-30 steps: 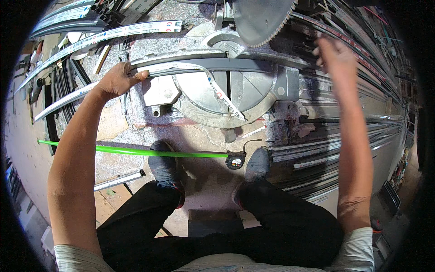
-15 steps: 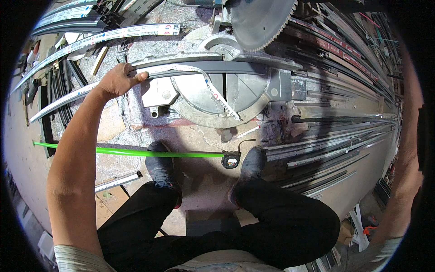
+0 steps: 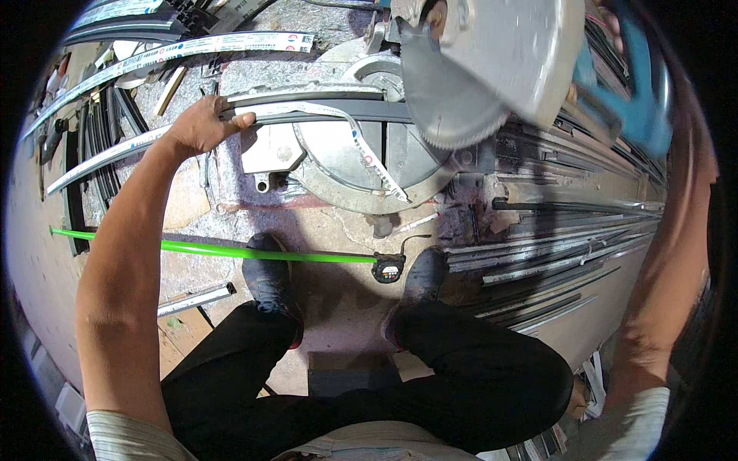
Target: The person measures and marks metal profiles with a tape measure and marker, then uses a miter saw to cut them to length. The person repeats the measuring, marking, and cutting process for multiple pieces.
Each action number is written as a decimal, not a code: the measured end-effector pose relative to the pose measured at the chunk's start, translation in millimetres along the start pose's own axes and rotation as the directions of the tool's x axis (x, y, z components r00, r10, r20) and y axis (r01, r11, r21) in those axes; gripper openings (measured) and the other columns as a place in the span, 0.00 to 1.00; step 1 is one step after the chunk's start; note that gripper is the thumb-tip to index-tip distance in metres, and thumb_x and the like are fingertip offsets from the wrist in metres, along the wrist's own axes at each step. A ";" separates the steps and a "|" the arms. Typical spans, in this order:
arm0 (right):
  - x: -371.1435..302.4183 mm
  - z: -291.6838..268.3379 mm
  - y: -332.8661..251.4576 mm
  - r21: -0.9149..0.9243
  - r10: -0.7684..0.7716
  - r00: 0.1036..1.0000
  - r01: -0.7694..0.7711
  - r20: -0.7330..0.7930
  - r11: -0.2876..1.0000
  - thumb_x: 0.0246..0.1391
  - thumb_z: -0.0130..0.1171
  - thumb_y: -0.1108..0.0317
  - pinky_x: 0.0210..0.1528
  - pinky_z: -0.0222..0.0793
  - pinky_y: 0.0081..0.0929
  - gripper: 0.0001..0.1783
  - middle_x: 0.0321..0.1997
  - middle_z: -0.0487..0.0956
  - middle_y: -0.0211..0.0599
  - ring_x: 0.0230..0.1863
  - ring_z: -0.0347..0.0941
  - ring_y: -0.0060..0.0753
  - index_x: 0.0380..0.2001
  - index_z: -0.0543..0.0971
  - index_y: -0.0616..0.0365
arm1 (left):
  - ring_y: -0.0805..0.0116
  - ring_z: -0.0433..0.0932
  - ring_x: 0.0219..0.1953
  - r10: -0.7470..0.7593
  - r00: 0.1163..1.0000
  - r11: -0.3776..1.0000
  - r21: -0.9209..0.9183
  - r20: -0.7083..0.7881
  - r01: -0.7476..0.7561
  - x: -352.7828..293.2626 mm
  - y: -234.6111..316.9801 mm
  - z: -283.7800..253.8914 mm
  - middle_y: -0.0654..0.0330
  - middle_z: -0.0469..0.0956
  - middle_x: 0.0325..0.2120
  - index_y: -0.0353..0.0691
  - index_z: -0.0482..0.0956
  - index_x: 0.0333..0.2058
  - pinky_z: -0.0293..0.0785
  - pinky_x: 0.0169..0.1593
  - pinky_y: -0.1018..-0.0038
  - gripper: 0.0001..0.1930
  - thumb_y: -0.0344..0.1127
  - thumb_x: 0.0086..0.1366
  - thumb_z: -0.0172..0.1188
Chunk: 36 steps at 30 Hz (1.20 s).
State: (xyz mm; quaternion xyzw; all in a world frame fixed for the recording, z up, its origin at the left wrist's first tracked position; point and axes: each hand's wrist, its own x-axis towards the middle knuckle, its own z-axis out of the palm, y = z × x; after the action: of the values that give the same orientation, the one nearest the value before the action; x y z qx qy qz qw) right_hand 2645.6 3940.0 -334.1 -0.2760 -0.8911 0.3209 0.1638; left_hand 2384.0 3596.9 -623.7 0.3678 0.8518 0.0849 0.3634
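My left hand (image 3: 201, 127) is closed around a long grey profile strip (image 3: 330, 112), pressing it along the fence of a mitre saw. A printed white film (image 3: 361, 150) peels off the strip and hangs across the round saw table (image 3: 338, 173). Above the strip's right end is the toothed saw blade (image 3: 453, 107), partly under its pale guard (image 3: 523, 54). At the upper right my right hand (image 3: 611, 23) is on the teal saw handle (image 3: 642, 84); blur and shadow hide most of its fingers.
A black tape measure (image 3: 388, 267) lies between my shoes, its green blade (image 3: 207, 248) drawn out leftward. Stacked metal profiles (image 3: 553, 246) cover the floor at right. More film-covered strips (image 3: 192, 48) lie at upper left. A white marker (image 3: 419, 223) sits before the saw.
The saw head has come down and toward the strip, its blade and guard now lower over the table. My right arm has moved with it. The left hand stays on the strip.
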 end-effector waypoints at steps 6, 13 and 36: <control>-84.2 12.6 37.9 -0.139 -0.072 0.993 0.059 -0.092 0.989 0.72 0.56 0.46 0.48 0.86 0.31 0.33 0.56 0.82 0.47 0.43 0.85 0.36 0.70 0.73 0.55 | 0.48 0.84 0.37 0.001 1.000 0.999 -0.044 -0.027 -0.003 -0.3 -15.8 7.3 0.42 0.83 0.28 0.22 0.86 0.40 0.81 0.42 0.54 0.52 0.83 0.59 0.61; -137.5 38.3 47.7 -0.074 -0.123 0.987 0.116 -0.101 0.990 0.77 0.50 0.61 0.38 0.80 0.26 0.28 0.48 0.80 0.37 0.36 0.77 0.24 0.74 0.62 0.58 | 0.52 0.82 0.32 -0.011 0.998 0.998 -0.060 -0.065 0.007 -1.1 -9.7 9.9 0.47 0.82 0.25 0.26 0.86 0.35 0.79 0.37 0.54 0.53 0.86 0.55 0.61; -152.1 45.6 55.1 0.065 -0.095 0.992 0.100 -0.084 0.993 0.73 0.52 0.62 0.38 0.84 0.29 0.34 0.49 0.80 0.37 0.38 0.78 0.26 0.76 0.58 0.59 | 0.52 0.82 0.33 -0.076 0.997 0.997 0.019 -0.026 0.077 -2.6 -7.1 5.2 0.48 0.80 0.24 0.26 0.85 0.34 0.79 0.38 0.53 0.54 0.88 0.54 0.60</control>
State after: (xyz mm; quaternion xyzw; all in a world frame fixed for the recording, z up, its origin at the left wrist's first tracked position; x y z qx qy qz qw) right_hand 2766.2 3862.6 -421.8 -0.2390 -0.8847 0.3315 0.2244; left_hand 2384.8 3589.4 -628.9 0.3376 0.8705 0.0669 0.3518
